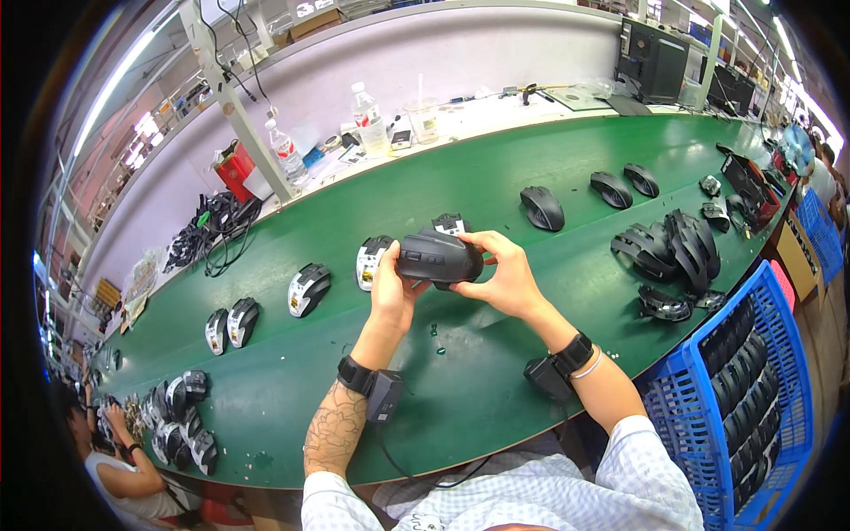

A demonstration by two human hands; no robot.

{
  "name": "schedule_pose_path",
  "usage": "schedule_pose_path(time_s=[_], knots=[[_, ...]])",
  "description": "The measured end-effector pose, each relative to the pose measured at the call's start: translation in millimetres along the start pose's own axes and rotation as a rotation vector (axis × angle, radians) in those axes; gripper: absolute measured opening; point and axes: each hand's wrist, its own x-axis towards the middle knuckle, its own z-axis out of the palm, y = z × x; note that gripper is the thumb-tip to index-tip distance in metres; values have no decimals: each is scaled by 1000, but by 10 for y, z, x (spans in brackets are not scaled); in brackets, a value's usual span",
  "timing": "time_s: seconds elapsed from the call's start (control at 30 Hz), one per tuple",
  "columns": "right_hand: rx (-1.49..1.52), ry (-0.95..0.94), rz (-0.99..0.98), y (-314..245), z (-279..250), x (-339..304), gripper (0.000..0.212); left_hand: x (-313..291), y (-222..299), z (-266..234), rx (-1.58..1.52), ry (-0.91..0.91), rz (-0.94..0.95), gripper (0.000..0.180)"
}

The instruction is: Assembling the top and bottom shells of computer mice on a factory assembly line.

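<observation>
Between my two hands, above the green table [328,372], is a black computer mouse [431,257], its side with the small buttons facing me. My left hand [392,290] grips one end of it. At the other end, my right hand [503,274] has thumb and fingers closed round the shell. Just behind my hands lie two partly assembled mice, one with a white and black body [370,263] beside my left fingers and another [450,223] mostly hidden behind the held mouse.
Several open mouse bodies [309,289] are spread to the left, with a cluster [181,420] near a co-worker [133,473]. Closed black mice [542,208] and a pile of shells [668,248] lie right. A blue crate [717,416] of black parts stands by the table's right edge. Bottles [367,117] stand behind.
</observation>
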Motion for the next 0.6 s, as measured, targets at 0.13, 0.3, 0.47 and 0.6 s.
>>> schedule_pose_path(time_s=[0.13,0.3,0.47,0.6], knots=[[81,-46,49,96,-51,26,62,-9,-1,28,98,36,10,41],[156,-78,216,119,-80,27,60,-33,11,8,145,22,-78,36],[235,-138,305,160,-85,45,50,-29,-8,5,224,88,-93,55],[509,-173,452,236,-138,66,38,-40,21,16,70,-8,-162,76]])
